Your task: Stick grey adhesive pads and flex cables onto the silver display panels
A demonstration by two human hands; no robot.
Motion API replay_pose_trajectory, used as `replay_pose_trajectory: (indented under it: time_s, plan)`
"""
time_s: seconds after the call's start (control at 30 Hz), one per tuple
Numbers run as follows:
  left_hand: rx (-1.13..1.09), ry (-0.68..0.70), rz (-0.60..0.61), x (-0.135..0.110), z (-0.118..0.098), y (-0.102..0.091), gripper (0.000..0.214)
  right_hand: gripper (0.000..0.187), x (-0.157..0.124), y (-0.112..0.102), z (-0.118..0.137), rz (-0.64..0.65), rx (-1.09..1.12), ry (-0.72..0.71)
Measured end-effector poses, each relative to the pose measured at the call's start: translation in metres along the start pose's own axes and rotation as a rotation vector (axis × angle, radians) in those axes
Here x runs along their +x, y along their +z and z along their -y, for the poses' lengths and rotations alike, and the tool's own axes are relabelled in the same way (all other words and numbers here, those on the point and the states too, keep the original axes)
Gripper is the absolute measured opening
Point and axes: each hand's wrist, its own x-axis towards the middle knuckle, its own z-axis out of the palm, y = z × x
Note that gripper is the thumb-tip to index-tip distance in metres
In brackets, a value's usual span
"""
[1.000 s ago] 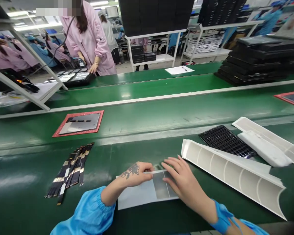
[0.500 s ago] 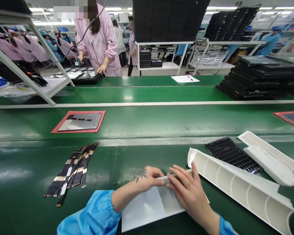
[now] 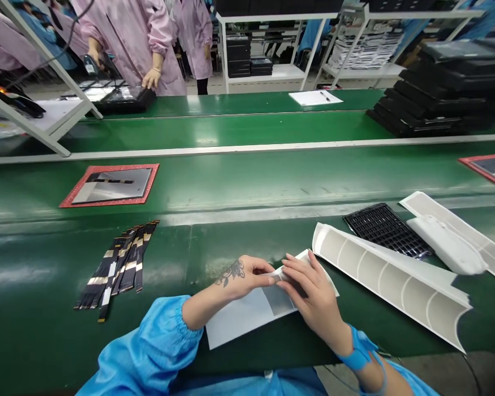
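Observation:
A flat white-grey sheet [image 3: 239, 319] lies on the green belt [image 3: 247, 187] just in front of me. My left hand [image 3: 241, 275], with a tattoo on its back, pinches the sheet's far edge between thumb and fingers. My right hand [image 3: 309, 291] rests on the sheet's right part, its fingers curled and pressing against the same edge beside my left fingertips. The edge there is lifted a little off the belt. Both sleeves are blue.
A fan of black-and-gold flex strips [image 3: 117, 269] lies to the left. A red-framed panel [image 3: 109, 185] sits further back. Right: a long white ribbed tray [image 3: 391, 283], a black grid tray [image 3: 385, 230], white trays [image 3: 449, 242]. Black tray stacks [image 3: 433, 93] and a person in a pink coat [image 3: 136, 38] stand beyond.
The view tilted downward. My fingers came together on the sheet's far edge, and that edge has risen slightly from the belt. The red-framed panel has shifted left.

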Motion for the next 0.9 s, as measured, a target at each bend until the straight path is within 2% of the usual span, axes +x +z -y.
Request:
replay_pose_trajectory:
  time_s: [0.1,0.27,0.43,0.5,0.7,0.77,0.83,0.9]
  plan:
    - [0.116,0.036,-0.03,-0.003,-0.002,0.001,0.011,0.019,-0.003,0.001,-0.001,0.038,0.07,0.043]
    - [0.381,0.105,-0.166,-0.009,-0.004,0.008,0.01,0.017,-0.004,0.001,0.0,0.108,0.208,0.161]
    - [0.605,0.44,-0.196,-0.01,0.006,0.01,0.02,0.01,0.0,0.001,0.004,0.103,0.295,0.25]
    - [0.669,0.511,-0.207,-0.009,0.01,0.009,0.02,0.01,0.001,0.001,0.006,0.105,0.305,0.245]
    - [0.705,0.406,-0.179,-0.01,0.003,0.007,0.021,0.011,0.001,-0.002,0.003,0.161,0.289,0.25]
    - [0.722,0.426,-0.124,-0.011,0.0,0.006,0.027,0.011,0.001,-0.003,0.001,0.162,0.282,0.248]
    - [0.753,0.471,-0.081,-0.012,-0.001,0.006,0.023,0.01,0.001,-0.003,0.001,0.164,0.275,0.231]
    - [0.773,0.503,-0.097,-0.012,0.002,0.006,0.019,0.011,0.001,-0.004,0.001,0.169,0.258,0.2]
